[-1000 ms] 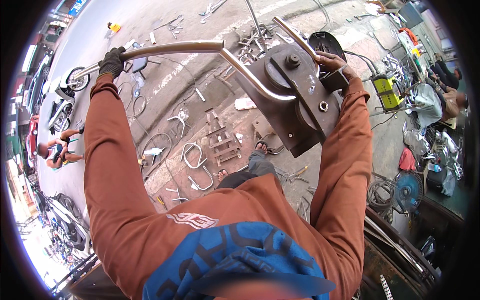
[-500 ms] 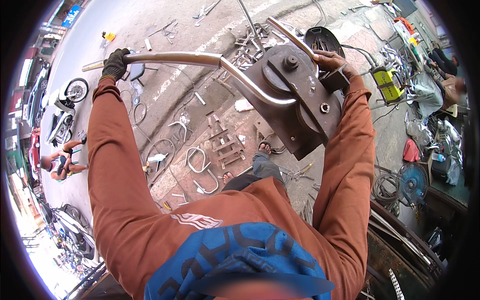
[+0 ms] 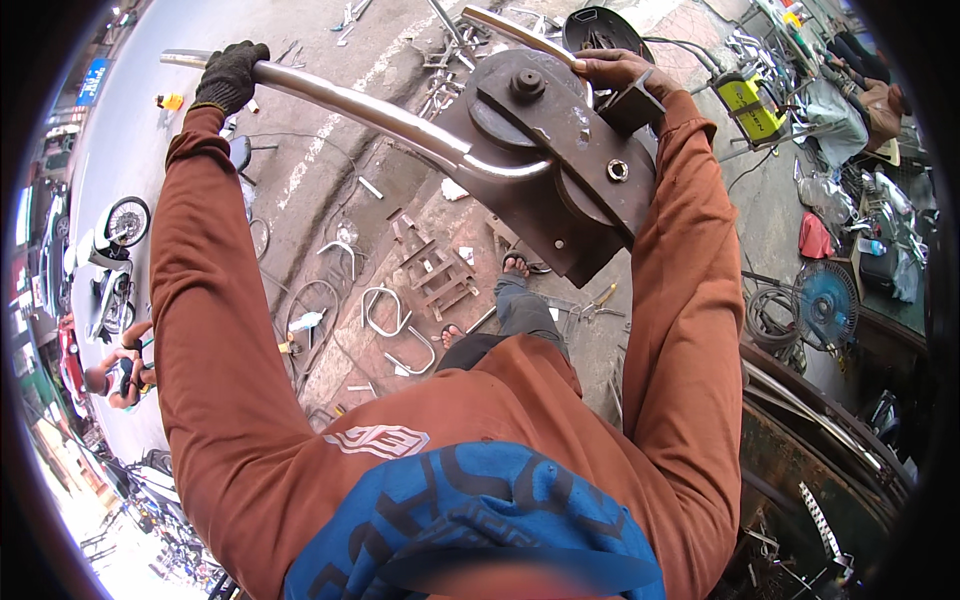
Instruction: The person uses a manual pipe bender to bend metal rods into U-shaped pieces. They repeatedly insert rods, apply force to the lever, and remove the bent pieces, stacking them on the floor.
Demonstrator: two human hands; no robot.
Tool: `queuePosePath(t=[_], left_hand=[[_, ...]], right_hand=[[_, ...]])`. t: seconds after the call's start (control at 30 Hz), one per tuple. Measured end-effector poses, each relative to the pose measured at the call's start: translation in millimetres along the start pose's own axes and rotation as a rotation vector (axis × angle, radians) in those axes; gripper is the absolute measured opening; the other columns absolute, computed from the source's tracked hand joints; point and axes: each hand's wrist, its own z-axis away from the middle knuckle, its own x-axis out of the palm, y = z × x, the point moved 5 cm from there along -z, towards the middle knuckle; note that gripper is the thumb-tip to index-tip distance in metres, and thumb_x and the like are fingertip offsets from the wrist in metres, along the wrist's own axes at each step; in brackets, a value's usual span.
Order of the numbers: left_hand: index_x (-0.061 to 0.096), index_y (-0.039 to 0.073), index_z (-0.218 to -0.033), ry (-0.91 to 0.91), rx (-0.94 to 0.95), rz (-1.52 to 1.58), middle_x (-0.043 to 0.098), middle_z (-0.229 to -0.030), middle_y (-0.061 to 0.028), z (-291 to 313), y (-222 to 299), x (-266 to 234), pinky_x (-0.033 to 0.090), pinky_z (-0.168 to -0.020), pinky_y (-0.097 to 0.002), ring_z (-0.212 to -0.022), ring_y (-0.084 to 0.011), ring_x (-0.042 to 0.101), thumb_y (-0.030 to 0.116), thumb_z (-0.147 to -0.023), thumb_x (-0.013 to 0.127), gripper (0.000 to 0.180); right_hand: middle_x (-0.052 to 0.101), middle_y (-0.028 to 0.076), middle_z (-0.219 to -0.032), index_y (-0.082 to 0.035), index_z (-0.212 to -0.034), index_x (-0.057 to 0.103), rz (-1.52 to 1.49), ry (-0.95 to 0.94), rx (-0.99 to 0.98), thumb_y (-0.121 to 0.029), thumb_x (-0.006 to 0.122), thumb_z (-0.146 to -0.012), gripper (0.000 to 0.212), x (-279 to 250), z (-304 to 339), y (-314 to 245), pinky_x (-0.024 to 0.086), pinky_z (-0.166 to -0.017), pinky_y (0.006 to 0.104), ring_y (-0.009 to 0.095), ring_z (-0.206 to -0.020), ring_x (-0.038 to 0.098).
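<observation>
A heavy dark steel tube bender (image 3: 555, 225), with a round die and a bolted plate, stands in front of me. My left hand (image 3: 232, 76), in a dark knit glove, is closed around a long shiny metal pipe (image 3: 350, 108) near its far left end. The pipe's other end meets a thinner bent tube section (image 3: 510, 170) that curves against the bender's die. My bare right hand (image 3: 615, 72) rests at the bender's top right, its fingers closed on a short straight metal tube (image 3: 520, 35). A bracket partly hides the right palm.
Bent tubes (image 3: 385, 315), a rusty steel frame (image 3: 435, 270) and pliers (image 3: 600, 300) lie on the ground near my feet. A yellow-green machine (image 3: 750, 108) and a blue fan (image 3: 825, 300) stand at right. A person sits at far right; another is at left, near parked motorbikes (image 3: 120, 250).
The long pipe slants more steeply, and its joint with the thinner section is closer to the bender's die. My left hand stays closed on it. The whole view has shifted.
</observation>
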Motion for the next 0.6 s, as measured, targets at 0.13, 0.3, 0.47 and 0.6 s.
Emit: queuePosePath(t=[0.13, 0.3, 0.47, 0.6], left_hand=[[0.062, 0.012, -0.094, 0.058, 0.121, 0.058, 0.062, -0.090, -0.0130, 7.1, 49.5, -9.1, 0.046, -0.083, -0.0431, -0.090, -0.0353, 0.059, 0.008, -0.079, 0.060, 0.016], [0.062, 0.011, -0.091, -0.102, -0.008, 0.103, 0.062, -0.089, -0.0129, 29.8, 54.0, 2.8, 0.047, -0.083, -0.0440, -0.092, -0.0332, 0.060, 0.008, -0.077, 0.061, 0.014], [0.062, 0.011, -0.089, -0.011, -0.009, 0.125, 0.062, -0.087, -0.0128, 34.1, 54.0, -1.8, 0.047, -0.083, -0.0440, -0.090, -0.0345, 0.060, 0.008, -0.075, 0.064, 0.015], [0.063, 0.012, -0.089, 0.028, -0.097, 0.174, 0.063, -0.088, -0.0132, 41.7, 56.7, -2.1, 0.047, -0.083, -0.0438, -0.091, -0.0350, 0.060, 0.006, -0.073, 0.064, 0.017]], right_hand=[[0.065, 0.003, -0.095, -0.005, -0.116, 0.065, -0.003, -0.011, -0.029, -0.037, 0.073, -0.082, 0.048, 4.7, 2.4, -2.1, 0.046, -0.076, 0.0265, 0.012, -0.082, 0.059], [0.065, 0.002, -0.088, -0.003, -0.106, 0.067, -0.154, -0.028, -0.046, -0.034, 0.072, -0.084, 0.038, 6.0, -0.4, 1.1, 0.048, -0.070, 0.0254, 0.011, -0.077, 0.061], [0.067, 0.007, -0.108, -0.005, -0.118, 0.065, 0.041, 0.045, -0.088, -0.048, 0.056, -0.089, 0.053, -0.7, -20.1, 9.2, 0.047, -0.082, 0.0273, 0.015, -0.089, 0.061], [0.066, 0.011, -0.111, -0.003, -0.121, 0.063, 0.107, 0.128, -0.102, -0.044, 0.054, -0.092, 0.050, -3.7, -25.3, 13.1, 0.049, -0.083, 0.0281, 0.017, -0.093, 0.062]])
